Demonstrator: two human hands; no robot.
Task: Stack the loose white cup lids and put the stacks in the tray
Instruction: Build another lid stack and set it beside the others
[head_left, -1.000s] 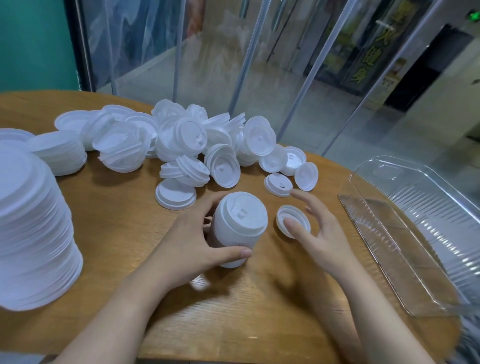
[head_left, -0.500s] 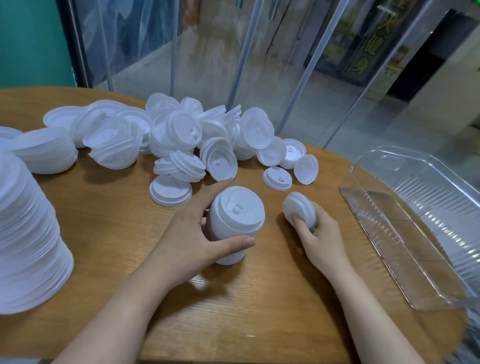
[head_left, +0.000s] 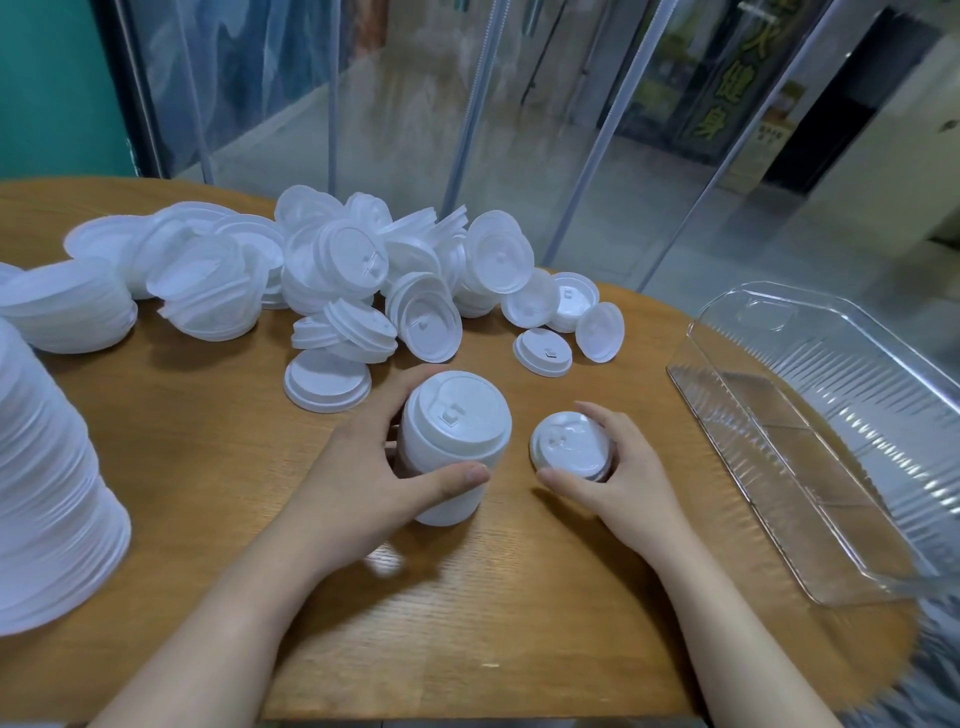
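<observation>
The left hand (head_left: 363, 483) is gripping the lid stack (head_left: 452, 447) with curled fingers; the right hand (head_left: 618, 478) is pinching a single lid (head_left: 570, 448).

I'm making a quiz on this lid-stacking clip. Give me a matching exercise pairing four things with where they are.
Things:
1. lid stack
2. single lid
3. clear tray
4. loose lid pile

Places:
a. far side of the table
b. held in the right hand
c. right edge of the table
d. gripped by the left hand

Pairs: 1-d, 2-b, 3-c, 4-a
</observation>
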